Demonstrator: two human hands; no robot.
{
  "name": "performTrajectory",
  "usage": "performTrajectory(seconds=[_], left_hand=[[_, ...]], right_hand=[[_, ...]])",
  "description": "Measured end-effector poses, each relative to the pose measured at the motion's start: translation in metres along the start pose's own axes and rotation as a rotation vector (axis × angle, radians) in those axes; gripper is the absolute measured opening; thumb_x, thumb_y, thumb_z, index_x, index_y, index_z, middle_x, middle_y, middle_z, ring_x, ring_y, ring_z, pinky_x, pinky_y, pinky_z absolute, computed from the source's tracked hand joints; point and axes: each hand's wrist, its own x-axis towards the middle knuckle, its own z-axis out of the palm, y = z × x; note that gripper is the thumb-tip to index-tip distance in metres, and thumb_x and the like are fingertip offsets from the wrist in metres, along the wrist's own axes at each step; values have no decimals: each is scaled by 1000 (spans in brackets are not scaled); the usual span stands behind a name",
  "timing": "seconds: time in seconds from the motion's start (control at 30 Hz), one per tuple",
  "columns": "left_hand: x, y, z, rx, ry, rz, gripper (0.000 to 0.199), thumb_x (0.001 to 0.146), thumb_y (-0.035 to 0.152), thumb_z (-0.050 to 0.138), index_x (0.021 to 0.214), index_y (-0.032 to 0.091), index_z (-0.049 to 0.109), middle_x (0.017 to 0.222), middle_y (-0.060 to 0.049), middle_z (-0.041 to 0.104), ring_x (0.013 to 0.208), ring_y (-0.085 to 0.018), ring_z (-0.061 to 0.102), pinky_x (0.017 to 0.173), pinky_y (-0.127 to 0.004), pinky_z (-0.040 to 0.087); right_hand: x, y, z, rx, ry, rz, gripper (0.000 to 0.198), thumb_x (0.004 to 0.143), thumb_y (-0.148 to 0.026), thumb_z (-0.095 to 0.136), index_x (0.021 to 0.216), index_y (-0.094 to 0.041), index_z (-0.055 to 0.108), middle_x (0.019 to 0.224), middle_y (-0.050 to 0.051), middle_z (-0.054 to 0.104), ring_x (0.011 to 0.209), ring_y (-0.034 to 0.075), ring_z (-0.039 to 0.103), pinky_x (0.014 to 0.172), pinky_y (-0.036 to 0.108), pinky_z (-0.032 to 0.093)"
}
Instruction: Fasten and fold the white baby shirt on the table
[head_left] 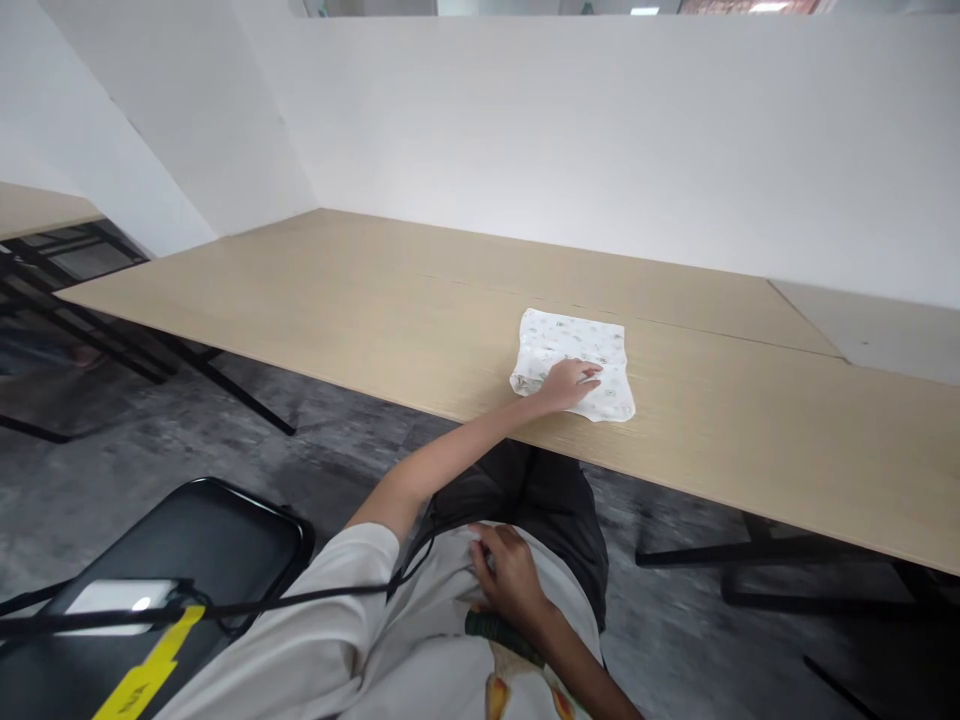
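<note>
Wooden table [315, 300] bears a printed cloth [574, 362] (no legible writing); left hand [568, 384] flat on it, right hand [510, 580] loosely open against the shirt.

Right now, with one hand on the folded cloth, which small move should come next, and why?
Probably close the left hand on the patterned cloth and lift it: the fingers already lie flat on its near edge, and the right hand rests on the shirt, away from the wooden table.

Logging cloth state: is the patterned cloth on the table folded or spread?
Folded. The patterned cloth lies as a compact rectangle on the table, with a layered edge showing at its left. The left hand rests flat on it.
</note>
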Motion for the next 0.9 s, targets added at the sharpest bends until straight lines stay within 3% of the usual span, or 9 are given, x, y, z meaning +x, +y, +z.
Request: performTrajectory(seconds=[0.17, 0.3, 0.4, 0.47, 0.5, 0.63, 0.73, 0.9], left_hand=[[-28, 7, -18, 251, -285, 155, 65, 86, 50, 54, 144, 24, 38, 149, -10, 42, 144, -29, 28, 119, -56, 7], [-52, -11, -61, 254, -159, 212, 54, 94, 45, 42, 143, 23, 38, 151, -10, 39, 144, -25, 27, 119, -47, 15], [-70, -37, -99, 285, -27, 230, 43, 93, 30, 42, 135, 20, 50, 141, -10, 51, 137, -23, 39, 116, -44, 27], [-82, -54, -118, 308, -1, 230, 43, 89, 19, 43, 130, 21, 54, 135, -8, 57, 131, -22, 45, 112, -44, 33], [-87, -60, -123, 319, -2, 231, 45, 87, 14, 42, 130, 22, 55, 133, -8, 58, 130, -21, 47, 111, -44, 35], [-90, -72, -123, 342, -23, 269, 45, 88, 10, 39, 127, 23, 57, 132, -7, 59, 125, -19, 51, 107, -42, 40], [-78, -71, -111, 377, -20, 296, 35, 91, 18, 45, 121, 22, 61, 127, -9, 61, 120, -20, 55, 103, -41, 43], [-60, -67, -103, 451, -60, 308, 24, 90, 20, 49, 103, 21, 69, 109, -9, 68, 106, -20, 61, 96, -36, 46]], right_hand=[[2, -4, -5, 60, 50, -6, 23, 87, -15, 46, 100, -17, 65, 75, 6, 69, 67, 19, 65, 63, 30, 52], [14, 7, -42, 65, 198, -102, 25, 88, -11, 46, 100, -20, 65, 78, 5, 70, 71, 18, 66, 64, 29, 54], [31, 36, -97, -125, 409, -137, 24, 87, -10, 49, 101, -21, 66, 80, 6, 70, 72, 18, 66, 67, 29, 54], [46, 64, -137, -318, 510, -77, 21, 86, -14, 53, 102, -20, 66, 88, 9, 71, 81, 21, 67, 77, 34, 55], [55, 78, -155, -394, 508, -40, 22, 86, -16, 53, 104, -19, 66, 93, 11, 70, 87, 23, 66, 82, 36, 54], [88, 131, -200, -554, 216, 31, 36, 84, -18, 48, 116, -16, 64, 113, 16, 64, 106, 29, 60, 92, 45, 50], [106, 157, -206, -548, 73, -1, 33, 82, -16, 46, 105, -16, 69, 112, 15, 63, 106, 29, 59, 91, 46, 50], [114, 168, -203, -471, 53, -29, 24, 82, -19, 49, 89, -18, 72, 101, 13, 63, 99, 27, 60, 88, 45, 50]])
